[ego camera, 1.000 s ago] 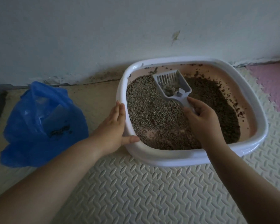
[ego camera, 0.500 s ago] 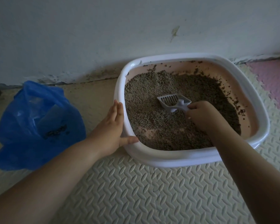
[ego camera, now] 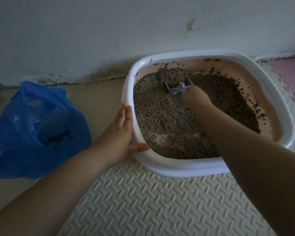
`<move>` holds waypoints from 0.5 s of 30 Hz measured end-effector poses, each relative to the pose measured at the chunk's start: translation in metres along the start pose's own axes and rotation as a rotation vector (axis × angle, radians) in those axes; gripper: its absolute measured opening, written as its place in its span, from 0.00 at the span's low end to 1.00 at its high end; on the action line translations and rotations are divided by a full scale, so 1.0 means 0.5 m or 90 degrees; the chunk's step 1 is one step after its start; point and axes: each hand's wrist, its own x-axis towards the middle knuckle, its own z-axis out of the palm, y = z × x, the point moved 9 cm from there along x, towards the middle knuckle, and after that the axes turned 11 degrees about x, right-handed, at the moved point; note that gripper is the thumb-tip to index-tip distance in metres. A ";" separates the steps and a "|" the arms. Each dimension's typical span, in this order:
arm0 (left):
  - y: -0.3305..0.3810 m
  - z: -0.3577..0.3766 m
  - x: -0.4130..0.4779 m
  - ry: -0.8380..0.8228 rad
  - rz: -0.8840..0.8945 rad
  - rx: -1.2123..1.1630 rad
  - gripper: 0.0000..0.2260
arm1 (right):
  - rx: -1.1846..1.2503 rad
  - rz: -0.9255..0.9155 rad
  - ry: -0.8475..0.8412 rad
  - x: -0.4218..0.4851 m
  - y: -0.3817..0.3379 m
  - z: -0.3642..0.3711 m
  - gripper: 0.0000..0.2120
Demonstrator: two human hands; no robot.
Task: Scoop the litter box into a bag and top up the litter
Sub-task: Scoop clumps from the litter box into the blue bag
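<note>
2 hands: left (ego camera: pixel 119 133) flat on rounded rim (ego camera: pixel 177 168), right (ego camera: pixel 192 97) gripping scoop (ego camera: pixel 175 89) in gritty litter (ego camera: pixel 160 120).

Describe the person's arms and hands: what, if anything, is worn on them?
Both arms are bare as far as the picture shows: no sleeve on the left forearm or right forearm. The left hand shows no glove, ring, watch or bracelet. The right hand is ungloved too; its fingers are hidden.
</note>
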 end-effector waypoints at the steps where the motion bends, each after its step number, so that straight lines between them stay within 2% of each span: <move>1: 0.000 0.000 -0.001 0.001 0.000 -0.003 0.53 | -0.006 0.003 0.004 0.000 0.009 0.012 0.15; 4: -0.002 0.001 -0.003 0.003 -0.004 -0.013 0.52 | 0.010 -0.021 0.053 -0.001 0.042 0.028 0.09; 7: -0.002 0.002 -0.003 0.004 -0.005 -0.011 0.52 | 0.058 -0.071 0.083 -0.008 0.052 0.025 0.12; 15: -0.003 0.002 -0.006 0.003 0.000 -0.015 0.51 | 0.266 -0.137 0.052 -0.119 0.058 -0.023 0.14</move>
